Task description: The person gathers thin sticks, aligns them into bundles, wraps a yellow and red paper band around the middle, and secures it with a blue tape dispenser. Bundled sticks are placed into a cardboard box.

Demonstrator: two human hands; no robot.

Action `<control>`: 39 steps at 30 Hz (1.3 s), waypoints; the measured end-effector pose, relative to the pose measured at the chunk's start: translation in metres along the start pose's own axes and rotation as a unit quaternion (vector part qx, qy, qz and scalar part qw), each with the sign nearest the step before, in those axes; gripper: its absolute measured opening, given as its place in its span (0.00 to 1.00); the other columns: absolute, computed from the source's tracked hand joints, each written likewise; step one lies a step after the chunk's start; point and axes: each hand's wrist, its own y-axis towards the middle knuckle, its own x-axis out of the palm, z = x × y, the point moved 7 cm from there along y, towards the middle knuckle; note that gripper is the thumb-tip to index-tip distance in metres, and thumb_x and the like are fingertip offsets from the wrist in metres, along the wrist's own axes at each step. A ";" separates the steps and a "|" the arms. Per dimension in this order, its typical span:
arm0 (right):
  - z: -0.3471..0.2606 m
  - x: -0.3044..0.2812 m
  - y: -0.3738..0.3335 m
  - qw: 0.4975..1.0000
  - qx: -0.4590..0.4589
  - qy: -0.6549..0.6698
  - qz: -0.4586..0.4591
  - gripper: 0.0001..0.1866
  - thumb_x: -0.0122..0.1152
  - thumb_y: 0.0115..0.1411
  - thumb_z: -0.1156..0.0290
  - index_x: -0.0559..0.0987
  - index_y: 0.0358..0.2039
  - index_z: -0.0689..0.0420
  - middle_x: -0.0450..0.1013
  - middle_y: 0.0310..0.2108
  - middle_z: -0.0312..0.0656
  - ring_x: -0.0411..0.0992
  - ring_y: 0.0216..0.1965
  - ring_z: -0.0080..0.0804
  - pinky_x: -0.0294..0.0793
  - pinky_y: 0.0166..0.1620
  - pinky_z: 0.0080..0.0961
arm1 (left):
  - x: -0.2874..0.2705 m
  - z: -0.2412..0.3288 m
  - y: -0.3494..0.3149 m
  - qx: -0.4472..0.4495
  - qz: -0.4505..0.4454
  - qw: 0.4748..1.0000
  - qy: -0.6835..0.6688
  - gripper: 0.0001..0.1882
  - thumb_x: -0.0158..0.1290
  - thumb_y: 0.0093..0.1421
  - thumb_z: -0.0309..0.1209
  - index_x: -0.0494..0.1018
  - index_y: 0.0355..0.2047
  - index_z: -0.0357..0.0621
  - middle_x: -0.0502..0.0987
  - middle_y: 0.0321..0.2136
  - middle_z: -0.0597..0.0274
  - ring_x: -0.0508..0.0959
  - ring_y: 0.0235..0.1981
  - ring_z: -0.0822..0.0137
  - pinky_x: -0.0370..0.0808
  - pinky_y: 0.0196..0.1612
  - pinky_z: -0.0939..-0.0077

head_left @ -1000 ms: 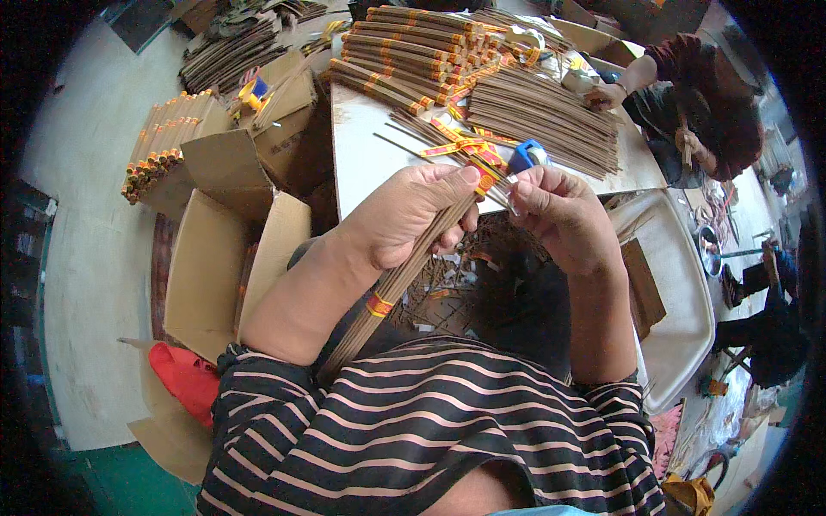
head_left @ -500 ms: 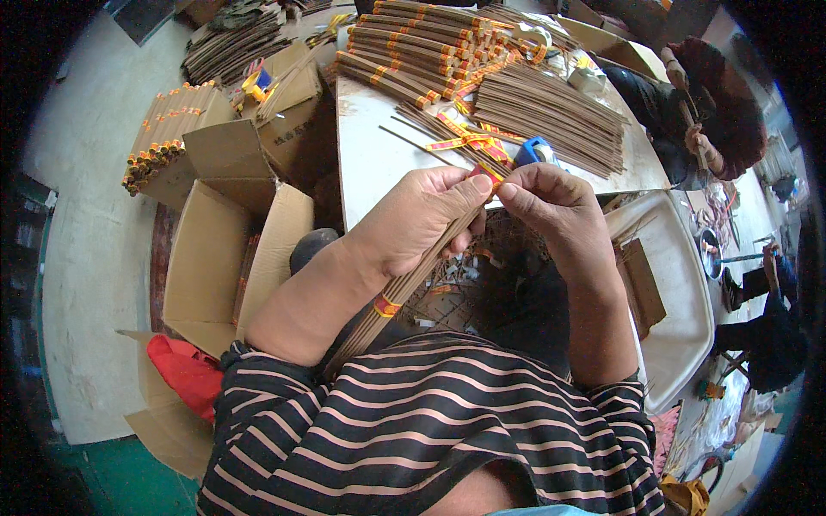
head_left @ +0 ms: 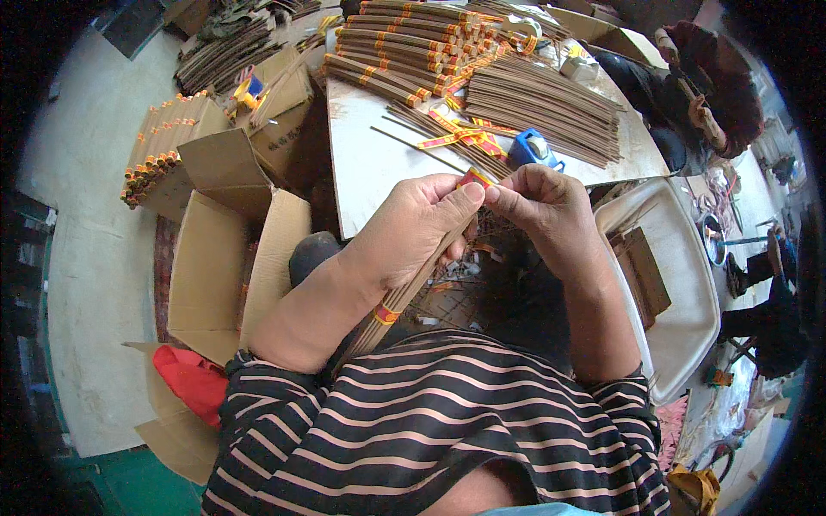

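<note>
My left hand is closed round a bundle of thin brown incense sticks, which slants down toward my striped shirt. A red and yellow paper band circles the bundle's lower part. At its upper end is another red and yellow paper strip, under my left thumb. My right hand pinches the edge of that upper strip between thumb and fingers. Just beyond my right fingers stands a blue tape dispenser on the white table, beside loose strips and loose sticks.
Banded bundles are piled at the table's far side. An open cardboard box stands to my left, with more bundles stacked behind it. On the right are a white plastic tub and another person holding sticks.
My head view has shifted slightly, so the table sits a little lower and to the left. Both hands keep hold of the bundle and its upper strip, with the fingers barely moved.
</note>
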 end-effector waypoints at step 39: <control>0.031 0.044 0.012 0.794 -0.150 0.555 -0.199 0.13 0.61 0.52 0.69 0.76 0.35 0.63 0.72 0.37 0.42 0.70 0.40 0.31 0.67 0.46 0.28 | 0.036 0.008 -0.004 -0.002 -0.211 0.940 -0.269 0.37 0.45 0.59 0.46 0.39 0.62 0.56 0.65 0.17 0.58 0.61 0.08 0.74 0.60 0.11 0.84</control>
